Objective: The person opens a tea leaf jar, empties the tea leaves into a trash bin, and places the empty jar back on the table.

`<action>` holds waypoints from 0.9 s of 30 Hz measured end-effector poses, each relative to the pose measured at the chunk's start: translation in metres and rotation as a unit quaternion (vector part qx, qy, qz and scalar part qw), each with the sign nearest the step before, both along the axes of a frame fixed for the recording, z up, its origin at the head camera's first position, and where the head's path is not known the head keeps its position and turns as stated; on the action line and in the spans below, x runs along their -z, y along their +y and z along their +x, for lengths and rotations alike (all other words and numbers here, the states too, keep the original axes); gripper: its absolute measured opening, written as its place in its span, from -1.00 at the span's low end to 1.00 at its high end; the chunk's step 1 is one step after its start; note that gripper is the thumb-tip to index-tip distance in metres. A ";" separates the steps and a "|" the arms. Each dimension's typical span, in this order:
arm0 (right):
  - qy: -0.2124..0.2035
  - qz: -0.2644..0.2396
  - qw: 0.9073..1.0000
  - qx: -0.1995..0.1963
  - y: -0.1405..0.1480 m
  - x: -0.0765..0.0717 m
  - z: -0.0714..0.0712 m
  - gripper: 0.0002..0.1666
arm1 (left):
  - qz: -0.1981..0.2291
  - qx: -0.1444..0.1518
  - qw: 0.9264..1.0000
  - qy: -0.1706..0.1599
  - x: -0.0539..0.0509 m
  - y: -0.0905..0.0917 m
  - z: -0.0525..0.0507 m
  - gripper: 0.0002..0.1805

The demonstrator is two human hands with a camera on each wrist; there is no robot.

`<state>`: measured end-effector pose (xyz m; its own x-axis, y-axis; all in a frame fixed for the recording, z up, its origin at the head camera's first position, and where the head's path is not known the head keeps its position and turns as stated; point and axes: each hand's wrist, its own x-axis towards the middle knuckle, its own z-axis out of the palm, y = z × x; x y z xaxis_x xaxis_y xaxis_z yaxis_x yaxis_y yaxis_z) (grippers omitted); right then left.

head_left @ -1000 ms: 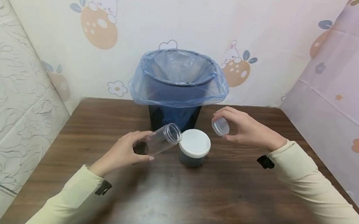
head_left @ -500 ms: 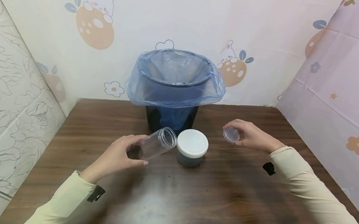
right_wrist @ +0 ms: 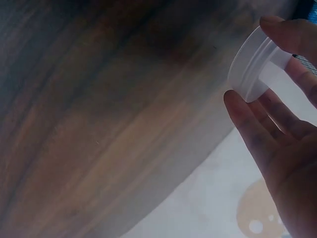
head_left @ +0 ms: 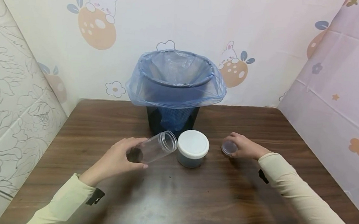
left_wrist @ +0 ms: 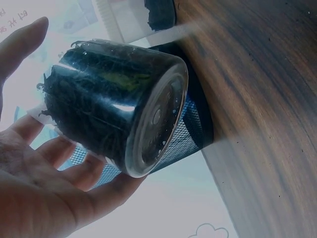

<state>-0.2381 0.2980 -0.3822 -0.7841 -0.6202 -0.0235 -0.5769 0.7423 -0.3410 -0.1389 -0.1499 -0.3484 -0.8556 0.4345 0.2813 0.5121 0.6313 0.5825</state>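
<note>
My left hand [head_left: 116, 159] grips a clear plastic jar [head_left: 155, 148], its open mouth tilted up to the right. Dark, dry, leaf-like shreds [left_wrist: 99, 94] lie in the jar's bottom end, as the left wrist view shows. A translucent round lid [head_left: 229, 148] is held between the thumb and fingers of my right hand [head_left: 243, 147], low over the table on the right. In the right wrist view the lid [right_wrist: 255, 67] stands on edge in the fingers. Between the hands is a tub with a white lid [head_left: 193, 144] and dark contents, close to the jar's mouth.
Behind the tub stands a black mesh bin [head_left: 153, 118] lined with a blue plastic bag [head_left: 174, 97]. The brown wooden table [head_left: 171, 203] carries a few dark specks. Patterned cloth walls [head_left: 269, 34] enclose its back and sides.
My right hand has moved away from the jar, to the right and down toward the table, with the lid. The left hand has shifted slightly left and down, still holding the tilted jar.
</note>
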 end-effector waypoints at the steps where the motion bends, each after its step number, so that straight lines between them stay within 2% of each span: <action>1: -0.005 0.000 1.000 0.001 0.000 0.003 -0.001 -0.40 | -0.001 0.000 1.000 0.001 0.000 0.000 0.000 -0.28; 8: -0.028 0.005 1.000 0.006 -0.003 0.012 -0.001 -0.42 | 0.001 -0.002 1.000 -0.001 0.002 0.000 0.000 -0.27; 20: -0.043 -0.005 0.999 0.001 0.001 0.011 -0.003 -0.32 | 0.004 -0.005 1.000 -0.022 0.000 -0.001 -0.001 -0.27; 23: -0.045 -0.012 0.999 0.011 0.000 0.002 -0.004 -0.31 | -0.004 -0.008 1.000 -0.024 -0.005 -0.002 -0.001 -0.25; 27: -0.019 -0.029 0.999 0.032 -0.007 -0.027 -0.006 -0.34 | -0.012 -0.012 0.999 -0.029 -0.013 -0.004 -0.004 -0.23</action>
